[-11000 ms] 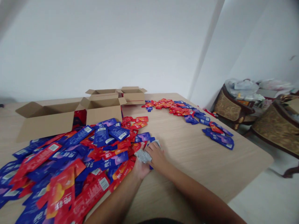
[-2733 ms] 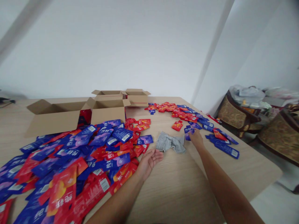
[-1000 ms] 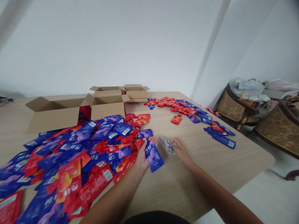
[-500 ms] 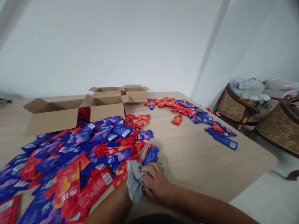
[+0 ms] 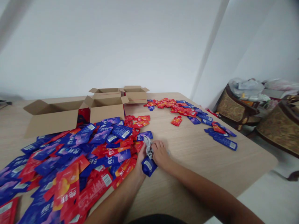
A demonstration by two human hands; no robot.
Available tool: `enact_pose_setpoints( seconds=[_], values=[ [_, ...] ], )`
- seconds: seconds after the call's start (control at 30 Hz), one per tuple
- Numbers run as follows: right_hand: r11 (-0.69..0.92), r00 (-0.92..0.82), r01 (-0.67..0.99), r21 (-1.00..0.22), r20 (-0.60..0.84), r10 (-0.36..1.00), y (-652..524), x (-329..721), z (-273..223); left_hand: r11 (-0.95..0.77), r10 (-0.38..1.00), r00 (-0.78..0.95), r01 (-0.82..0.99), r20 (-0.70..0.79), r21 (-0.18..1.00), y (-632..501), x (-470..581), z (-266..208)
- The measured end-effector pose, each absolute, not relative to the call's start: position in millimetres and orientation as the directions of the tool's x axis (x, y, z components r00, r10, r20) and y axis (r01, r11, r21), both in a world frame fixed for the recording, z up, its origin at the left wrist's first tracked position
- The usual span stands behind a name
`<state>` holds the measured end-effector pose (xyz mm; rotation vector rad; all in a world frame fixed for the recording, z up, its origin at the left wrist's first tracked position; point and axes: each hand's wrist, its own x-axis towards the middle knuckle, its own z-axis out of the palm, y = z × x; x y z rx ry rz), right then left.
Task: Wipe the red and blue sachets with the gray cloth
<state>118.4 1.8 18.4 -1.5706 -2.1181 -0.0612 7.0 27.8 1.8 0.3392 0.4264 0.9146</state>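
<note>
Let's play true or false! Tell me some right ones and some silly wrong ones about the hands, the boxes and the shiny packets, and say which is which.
1. The right hand holds a grey cloth. True.
2. The left hand is empty. False: the left hand holds a blue sachet.
3. The big sachet pile mixes red and blue. True.
4. The cardboard boxes are shut. False: the cardboard boxes stand with flaps open.
5. One small red sachet lies apart on the table. True.
</note>
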Motion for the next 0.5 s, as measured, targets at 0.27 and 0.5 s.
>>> enact_pose_setpoints(
  seconds=[0.27, 0.5],
  values=[
    [0.122, -0.006, 0.973, -0.196, 0.506, 0.863, 28.5, 173.5, 27.8, 0.508, 0.783, 0.619, -0.567, -0.072, 0.649, 42.2, 4.8, -18.4],
    [0.211, -0.011, 0.811, -0.546, 0.347, 0.938, -4.8, 166.0, 44.7, 0.441, 0.838, 0.546, -0.67, -0.007, 0.597, 31.3, 1.8, -0.6]
  ],
)
